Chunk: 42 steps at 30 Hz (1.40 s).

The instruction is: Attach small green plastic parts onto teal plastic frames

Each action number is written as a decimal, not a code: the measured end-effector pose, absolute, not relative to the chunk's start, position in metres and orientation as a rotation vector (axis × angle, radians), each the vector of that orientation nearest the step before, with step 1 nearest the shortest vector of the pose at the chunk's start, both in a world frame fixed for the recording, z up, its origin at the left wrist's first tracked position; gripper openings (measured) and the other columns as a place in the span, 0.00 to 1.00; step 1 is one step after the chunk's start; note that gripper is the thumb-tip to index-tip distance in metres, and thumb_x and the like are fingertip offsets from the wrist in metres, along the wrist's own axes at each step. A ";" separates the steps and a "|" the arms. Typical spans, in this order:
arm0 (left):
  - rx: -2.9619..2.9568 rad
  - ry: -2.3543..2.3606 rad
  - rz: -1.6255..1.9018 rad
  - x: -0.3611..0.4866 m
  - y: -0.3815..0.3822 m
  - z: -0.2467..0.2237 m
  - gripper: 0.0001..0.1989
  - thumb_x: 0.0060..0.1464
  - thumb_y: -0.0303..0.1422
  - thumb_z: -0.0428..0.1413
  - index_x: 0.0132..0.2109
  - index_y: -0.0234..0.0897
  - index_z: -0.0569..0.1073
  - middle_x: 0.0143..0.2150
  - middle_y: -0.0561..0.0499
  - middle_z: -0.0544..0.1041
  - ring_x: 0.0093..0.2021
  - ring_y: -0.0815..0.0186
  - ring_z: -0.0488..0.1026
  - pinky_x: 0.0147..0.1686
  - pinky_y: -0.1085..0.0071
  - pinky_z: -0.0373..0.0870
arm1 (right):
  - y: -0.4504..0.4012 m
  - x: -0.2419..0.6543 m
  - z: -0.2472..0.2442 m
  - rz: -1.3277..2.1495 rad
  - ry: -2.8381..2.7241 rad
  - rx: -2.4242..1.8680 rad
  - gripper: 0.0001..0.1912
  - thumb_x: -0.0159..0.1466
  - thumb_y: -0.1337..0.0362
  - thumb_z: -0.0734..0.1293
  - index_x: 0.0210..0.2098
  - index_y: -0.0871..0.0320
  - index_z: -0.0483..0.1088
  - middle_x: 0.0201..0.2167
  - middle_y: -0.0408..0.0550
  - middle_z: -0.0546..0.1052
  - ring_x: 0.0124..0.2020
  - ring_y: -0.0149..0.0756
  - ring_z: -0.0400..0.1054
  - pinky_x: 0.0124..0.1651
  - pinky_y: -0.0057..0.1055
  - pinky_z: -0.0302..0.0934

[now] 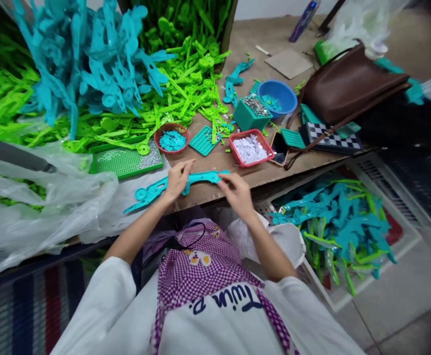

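A brown-topped worktable [245, 38] stands before a pale wall [250, 8] rising beyond its far edge. Gray floor tiles [403, 291] spread below the table's right side; a surface striped blue and red [34, 310] lies below its left.

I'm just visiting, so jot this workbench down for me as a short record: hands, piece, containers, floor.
Piece: long turquoise plastic part, lying at the table's near edge
Left hand: on the part, near its middle
Right hand: at the part's right end; grip unclear
Red rectangular basket: whitish pieces
Round red basket: small turquoise pieces
Blue bowl: turquoise pieces
Floor: pale crate with turquoise and green parts
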<state>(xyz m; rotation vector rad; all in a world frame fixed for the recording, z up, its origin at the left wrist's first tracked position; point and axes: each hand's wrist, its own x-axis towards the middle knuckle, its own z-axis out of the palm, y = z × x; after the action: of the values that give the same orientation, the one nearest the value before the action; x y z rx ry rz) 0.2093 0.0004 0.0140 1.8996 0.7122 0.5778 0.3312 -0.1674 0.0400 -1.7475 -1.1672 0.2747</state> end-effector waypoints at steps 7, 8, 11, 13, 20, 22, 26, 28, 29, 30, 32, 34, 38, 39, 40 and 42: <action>0.845 0.835 0.554 0.128 -0.055 0.027 0.33 0.58 0.57 0.50 0.58 0.36 0.73 0.29 0.52 0.73 0.20 0.76 0.62 0.18 0.79 0.55 | -0.116 0.238 0.027 0.705 -1.346 -1.461 0.14 0.67 0.53 0.65 0.45 0.55 0.74 0.36 0.47 0.73 0.37 0.36 0.67 0.43 0.33 0.63; 0.768 0.839 0.561 0.117 -0.061 0.024 0.33 0.58 0.58 0.50 0.57 0.36 0.73 0.29 0.53 0.71 0.19 0.77 0.61 0.16 0.79 0.53 | -0.114 0.234 0.023 0.780 -1.399 -1.438 0.14 0.66 0.55 0.66 0.46 0.55 0.73 0.36 0.47 0.73 0.37 0.36 0.67 0.43 0.33 0.63; 0.659 0.821 0.585 0.091 -0.071 0.015 0.33 0.55 0.59 0.51 0.55 0.37 0.72 0.28 0.54 0.70 0.17 0.77 0.61 0.14 0.80 0.51 | -0.110 0.228 0.019 0.956 -1.473 -1.429 0.14 0.64 0.58 0.67 0.47 0.57 0.72 0.33 0.45 0.72 0.35 0.34 0.66 0.41 0.31 0.62; 0.659 0.806 0.590 0.083 -0.072 0.013 0.33 0.54 0.60 0.52 0.52 0.36 0.73 0.27 0.55 0.70 0.16 0.77 0.61 0.13 0.80 0.51 | -0.105 0.226 0.021 1.050 -1.507 -1.473 0.11 0.64 0.60 0.67 0.44 0.58 0.72 0.30 0.43 0.71 0.33 0.33 0.65 0.38 0.29 0.60; 0.586 0.739 0.705 0.071 -0.054 0.022 0.28 0.51 0.59 0.56 0.39 0.35 0.72 0.21 0.58 0.66 0.12 0.79 0.55 0.12 0.81 0.49 | -0.055 0.207 0.076 1.002 -1.508 -1.351 0.08 0.64 0.60 0.66 0.38 0.58 0.70 0.35 0.44 0.74 0.35 0.32 0.68 0.38 0.28 0.60; 0.633 0.790 0.782 0.063 -0.054 0.018 0.25 0.49 0.55 0.61 0.40 0.35 0.73 0.20 0.60 0.65 0.13 0.80 0.54 0.13 0.80 0.50 | -0.036 0.199 0.092 0.987 -1.529 -1.247 0.08 0.64 0.60 0.66 0.39 0.57 0.70 0.35 0.43 0.75 0.34 0.31 0.67 0.38 0.27 0.60; 0.837 1.095 0.896 0.025 -0.068 -0.003 0.21 0.45 0.46 0.67 0.38 0.33 0.75 0.20 0.59 0.64 0.17 0.78 0.58 0.17 0.80 0.53 | -0.015 0.196 0.084 1.039 -1.681 -1.216 0.06 0.62 0.62 0.67 0.37 0.58 0.69 0.31 0.41 0.74 0.29 0.29 0.63 0.34 0.26 0.57; 0.876 1.234 0.931 0.000 -0.075 -0.016 0.23 0.45 0.46 0.66 0.42 0.34 0.75 0.21 0.59 0.64 0.19 0.77 0.59 0.18 0.80 0.53 | -0.013 0.201 0.061 1.043 -1.743 -1.337 0.03 0.60 0.67 0.67 0.34 0.59 0.69 0.30 0.41 0.73 0.29 0.29 0.62 0.34 0.26 0.55; 0.882 1.289 0.940 -0.011 -0.077 -0.021 0.24 0.45 0.46 0.66 0.45 0.34 0.75 0.21 0.60 0.64 0.19 0.77 0.59 0.19 0.79 0.53 | -0.014 0.204 0.048 1.048 -1.777 -1.395 0.02 0.59 0.69 0.66 0.33 0.59 0.69 0.29 0.41 0.73 0.29 0.29 0.63 0.34 0.26 0.54; 0.891 1.335 0.942 -0.020 -0.076 -0.024 0.26 0.45 0.46 0.66 0.48 0.35 0.74 0.22 0.60 0.65 0.19 0.77 0.59 0.19 0.79 0.53 | -0.014 0.206 0.036 1.052 -1.815 -1.443 0.03 0.58 0.71 0.66 0.33 0.59 0.69 0.29 0.42 0.73 0.30 0.30 0.63 0.34 0.26 0.54; 0.956 1.412 0.927 -0.031 -0.070 -0.028 0.28 0.48 0.46 0.64 0.52 0.35 0.72 0.22 0.60 0.65 0.19 0.75 0.59 0.20 0.78 0.53 | -0.014 0.207 0.017 1.042 -1.892 -1.508 0.05 0.58 0.72 0.65 0.34 0.59 0.70 0.30 0.43 0.74 0.31 0.31 0.65 0.36 0.27 0.54; 1.117 1.469 0.890 -0.032 -0.059 -0.026 0.27 0.51 0.45 0.60 0.55 0.35 0.71 0.22 0.60 0.65 0.20 0.73 0.61 0.23 0.76 0.57 | -0.012 0.206 0.005 1.010 -1.944 -1.539 0.05 0.60 0.71 0.65 0.36 0.60 0.71 0.34 0.46 0.76 0.35 0.34 0.67 0.39 0.28 0.56; 1.510 1.533 0.752 -0.018 -0.034 -0.021 0.20 0.55 0.41 0.58 0.53 0.36 0.74 0.28 0.53 0.73 0.29 0.67 0.69 0.32 0.73 0.62 | -0.010 0.202 -0.006 0.955 -1.939 -1.526 0.09 0.65 0.65 0.63 0.41 0.60 0.73 0.40 0.51 0.78 0.41 0.37 0.69 0.45 0.31 0.59; 1.571 1.539 0.712 -0.015 -0.030 -0.021 0.18 0.56 0.40 0.57 0.51 0.36 0.75 0.30 0.51 0.75 0.31 0.65 0.71 0.33 0.72 0.62 | -0.011 0.201 -0.009 0.947 -1.918 -1.520 0.10 0.65 0.64 0.63 0.42 0.60 0.73 0.40 0.51 0.78 0.40 0.37 0.70 0.45 0.31 0.59; 1.612 1.541 0.675 -0.013 -0.027 -0.021 0.17 0.57 0.40 0.56 0.49 0.36 0.76 0.32 0.49 0.76 0.33 0.64 0.72 0.34 0.72 0.62 | -0.013 0.200 -0.011 0.942 -1.893 -1.515 0.11 0.66 0.63 0.63 0.43 0.60 0.74 0.40 0.51 0.78 0.40 0.37 0.70 0.44 0.31 0.60; 1.652 1.545 0.615 -0.012 -0.024 -0.023 0.15 0.58 0.41 0.55 0.46 0.36 0.76 0.33 0.48 0.77 0.33 0.63 0.72 0.33 0.72 0.61 | -0.016 0.200 -0.015 0.936 -1.858 -1.516 0.12 0.66 0.60 0.63 0.44 0.59 0.74 0.39 0.50 0.78 0.38 0.36 0.70 0.42 0.30 0.60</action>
<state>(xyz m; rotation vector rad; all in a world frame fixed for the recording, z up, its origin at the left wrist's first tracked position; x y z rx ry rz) -0.0115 -0.0241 -0.0227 1.6519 1.5452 0.6150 0.2001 -0.0161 -0.0146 -1.5160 -1.8581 0.9362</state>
